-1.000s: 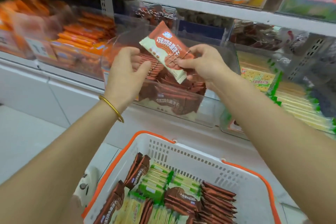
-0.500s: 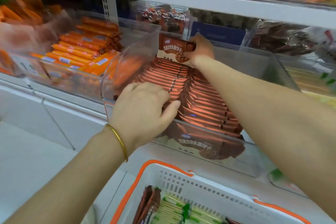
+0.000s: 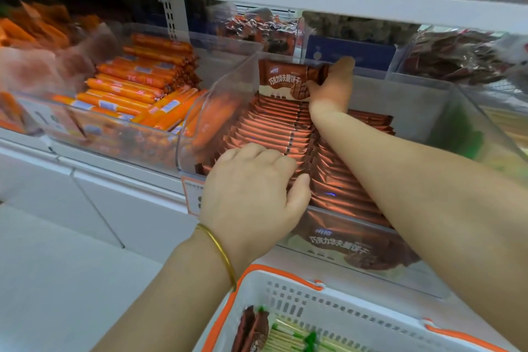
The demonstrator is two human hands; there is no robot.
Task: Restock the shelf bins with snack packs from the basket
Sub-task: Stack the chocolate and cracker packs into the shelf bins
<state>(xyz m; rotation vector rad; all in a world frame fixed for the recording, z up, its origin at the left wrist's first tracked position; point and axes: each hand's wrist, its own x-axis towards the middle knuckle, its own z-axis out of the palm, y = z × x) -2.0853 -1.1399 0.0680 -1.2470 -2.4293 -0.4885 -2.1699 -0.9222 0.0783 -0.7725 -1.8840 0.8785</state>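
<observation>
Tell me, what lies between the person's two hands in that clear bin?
A row of brown snack packs standing on edge fills the stretch from the left hand to the right hand, which holds one more pack; the head view shows it.

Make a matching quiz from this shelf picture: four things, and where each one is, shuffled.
1. left hand
2. right hand
3. sausages
4. basket

A. in the bin left of the pack row
B. below the bins
C. at the middle bin's back, holding a pack
D. on the pack row's front

Pairs: 1-D, 2-C, 3-A, 4-B
</observation>
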